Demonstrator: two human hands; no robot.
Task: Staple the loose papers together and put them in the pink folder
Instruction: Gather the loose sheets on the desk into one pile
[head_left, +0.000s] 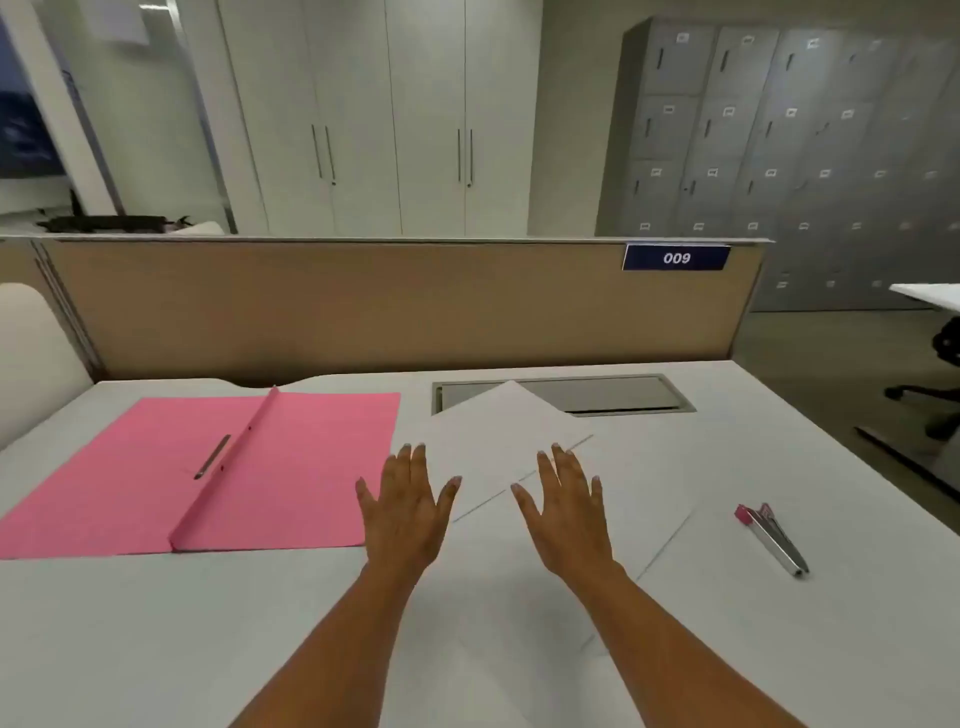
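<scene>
The pink folder (291, 467) lies spread flat on the left of the white desk, with a metal fastener (212, 457) on its left leaf. Loose white papers (493, 436) lie fanned out at skewed angles in the middle of the desk. My left hand (408, 512) is held flat over their left edge, fingers spread, holding nothing. Just to its right, my right hand (566, 512) is spread the same way over the sheets. Whether the palms touch the paper I cannot tell. A pink and silver stapler (774, 538) lies on the desk to the right of the papers.
A grey cable hatch (613, 397) is set into the desk (156, 623) behind the papers. A tan partition (363, 306) with a "009" plate closes the far edge. An office chair base (930, 395) stands off the desk's right side.
</scene>
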